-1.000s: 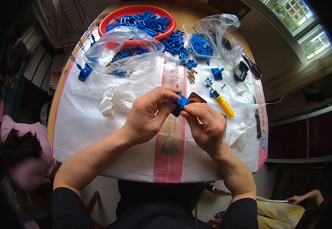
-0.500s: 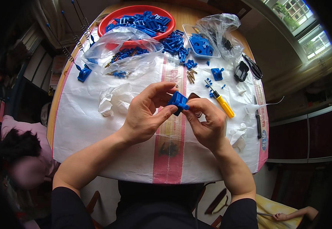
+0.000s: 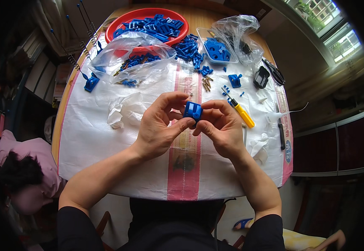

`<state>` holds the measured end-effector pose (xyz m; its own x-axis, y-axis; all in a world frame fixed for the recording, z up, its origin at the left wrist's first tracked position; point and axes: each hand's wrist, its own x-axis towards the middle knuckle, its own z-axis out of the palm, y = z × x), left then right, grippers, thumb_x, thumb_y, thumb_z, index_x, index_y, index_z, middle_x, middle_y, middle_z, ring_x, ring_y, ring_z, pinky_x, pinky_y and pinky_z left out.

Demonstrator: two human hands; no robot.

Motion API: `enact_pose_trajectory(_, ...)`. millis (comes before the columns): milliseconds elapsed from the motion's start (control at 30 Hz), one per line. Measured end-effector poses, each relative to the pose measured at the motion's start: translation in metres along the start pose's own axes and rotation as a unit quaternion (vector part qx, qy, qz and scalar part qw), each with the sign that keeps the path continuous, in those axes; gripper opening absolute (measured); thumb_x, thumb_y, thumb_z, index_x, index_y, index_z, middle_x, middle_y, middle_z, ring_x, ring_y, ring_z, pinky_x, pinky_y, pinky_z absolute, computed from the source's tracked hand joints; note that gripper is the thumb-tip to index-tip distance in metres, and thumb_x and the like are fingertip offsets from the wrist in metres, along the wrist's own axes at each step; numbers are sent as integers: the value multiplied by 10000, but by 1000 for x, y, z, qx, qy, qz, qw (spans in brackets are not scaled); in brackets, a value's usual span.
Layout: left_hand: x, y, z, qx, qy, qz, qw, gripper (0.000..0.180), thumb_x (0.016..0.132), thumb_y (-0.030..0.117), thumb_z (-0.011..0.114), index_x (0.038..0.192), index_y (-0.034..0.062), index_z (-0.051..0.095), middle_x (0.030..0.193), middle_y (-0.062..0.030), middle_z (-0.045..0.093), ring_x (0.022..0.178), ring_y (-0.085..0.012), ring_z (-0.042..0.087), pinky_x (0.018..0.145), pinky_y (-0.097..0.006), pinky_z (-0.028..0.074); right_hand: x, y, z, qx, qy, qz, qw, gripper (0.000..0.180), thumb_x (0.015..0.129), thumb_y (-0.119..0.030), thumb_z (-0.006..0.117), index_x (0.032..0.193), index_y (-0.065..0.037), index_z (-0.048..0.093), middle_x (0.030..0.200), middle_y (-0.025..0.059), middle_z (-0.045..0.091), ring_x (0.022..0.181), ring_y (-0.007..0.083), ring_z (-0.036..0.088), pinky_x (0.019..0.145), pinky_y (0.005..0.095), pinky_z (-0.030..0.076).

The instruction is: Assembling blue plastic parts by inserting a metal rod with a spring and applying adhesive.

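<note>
My left hand (image 3: 159, 121) grips a small blue plastic part (image 3: 191, 110) above the middle of the sheet, thumb at its lower edge and fingers behind. The part has a square body with a rounded knob on its face. My right hand (image 3: 223, 127) curls round the part's right side, index finger by the upper corner and thumb at the lower one. The fingers hide the back of the part. To the right of my right hand lies a yellow-handled screwdriver (image 3: 244, 115). A similar blue part with a knob (image 3: 234, 80) rests beyond it.
A red basin (image 3: 186, 31) of blue pieces, a plastic bag (image 3: 102, 62) and a clear tub (image 3: 232, 60) stand at the back. Brass-coloured pins (image 3: 207, 83), crumpled tissue (image 3: 125, 109), scissors (image 3: 274, 71) and a squeeze bottle (image 3: 273, 118) lie about. At left sits a person in pink (image 3: 44, 163).
The blue part has turned so its knob faces up toward me. My right fingers have shifted from pinching the knob to the part's right side. The person at left has moved slightly.
</note>
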<state>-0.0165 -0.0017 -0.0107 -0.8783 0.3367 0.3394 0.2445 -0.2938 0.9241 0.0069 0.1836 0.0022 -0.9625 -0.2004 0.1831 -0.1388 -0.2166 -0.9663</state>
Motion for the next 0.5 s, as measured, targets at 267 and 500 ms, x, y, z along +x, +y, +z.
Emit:
enact_pose_trajectory(267,12,28,-2,33,31,0,999,557,855,-99,609,1367,3,414,1212,-134,542,1018,-169,601,846,-284,543,7,-9,-14,8,82,-22,996,281,921,-28,624,1187,20,547,962,120,680,799,137,664,680,256,546)
enact_pose_trajectory(500,19,110,-24,188,46,-65,979,302,901,23,591,1197,-31,567,908,-53,605,678,-61,545,590,-201,458,17,-15,-41,-16,130,-45,990,321,919,-25,637,1208,55,522,986,122,663,757,112,647,623,226,515)
